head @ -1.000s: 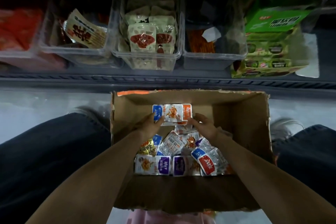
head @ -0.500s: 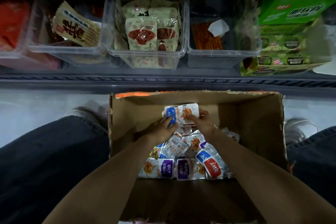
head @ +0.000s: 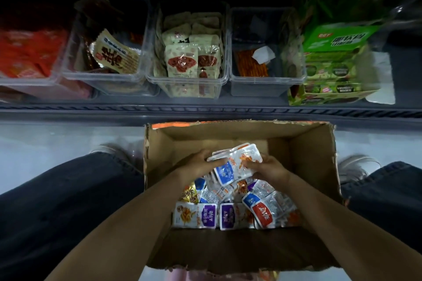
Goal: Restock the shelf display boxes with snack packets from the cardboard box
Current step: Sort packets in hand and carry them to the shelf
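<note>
- Dim shelf point(head: 205, 109) lies far; our cardboard box point(head: 310, 157) sits near.
- Our left hand point(head: 201, 164) and right hand point(head: 267, 167) clasp a snack packet stack point(head: 235, 164) between them inside the box, long axis roughly left-right, display bins point(head: 267, 85) beyond.

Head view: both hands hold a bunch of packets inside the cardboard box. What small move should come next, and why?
Probably lift the bunch of packets clear of the cardboard box toward the shelf: left hand and right hand grip it together, and the clear bin with orange sticks looks least full. No bin shows matching packets.
</note>
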Available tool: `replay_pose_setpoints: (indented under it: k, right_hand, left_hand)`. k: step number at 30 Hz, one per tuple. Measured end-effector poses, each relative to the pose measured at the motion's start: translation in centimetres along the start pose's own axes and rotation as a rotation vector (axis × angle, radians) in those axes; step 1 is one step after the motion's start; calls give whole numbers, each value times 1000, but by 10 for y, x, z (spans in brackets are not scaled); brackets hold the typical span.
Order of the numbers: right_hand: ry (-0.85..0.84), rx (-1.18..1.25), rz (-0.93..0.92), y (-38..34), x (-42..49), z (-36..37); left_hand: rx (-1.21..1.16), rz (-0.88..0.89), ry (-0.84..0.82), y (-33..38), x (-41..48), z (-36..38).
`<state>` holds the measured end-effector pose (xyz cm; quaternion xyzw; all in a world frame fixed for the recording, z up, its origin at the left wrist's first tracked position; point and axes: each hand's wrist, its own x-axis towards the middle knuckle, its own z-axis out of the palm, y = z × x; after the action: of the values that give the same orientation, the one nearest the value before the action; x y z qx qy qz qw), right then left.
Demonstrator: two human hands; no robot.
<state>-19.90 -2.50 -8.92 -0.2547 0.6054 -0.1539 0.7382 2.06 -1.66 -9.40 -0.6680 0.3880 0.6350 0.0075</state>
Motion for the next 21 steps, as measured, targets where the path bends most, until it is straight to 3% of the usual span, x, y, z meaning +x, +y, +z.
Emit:
replay_pose_setpoints:
  k: [5, 21]
  right_hand:
    - [-125, -60, -34, -31, -41, 4]
    - [-56, 38, -418, -125, -202, 43]
  left_hand:
    - [81, 61, -246, 33, -51, -8]
    - [-21, 547, -48, 119, -231, -28]
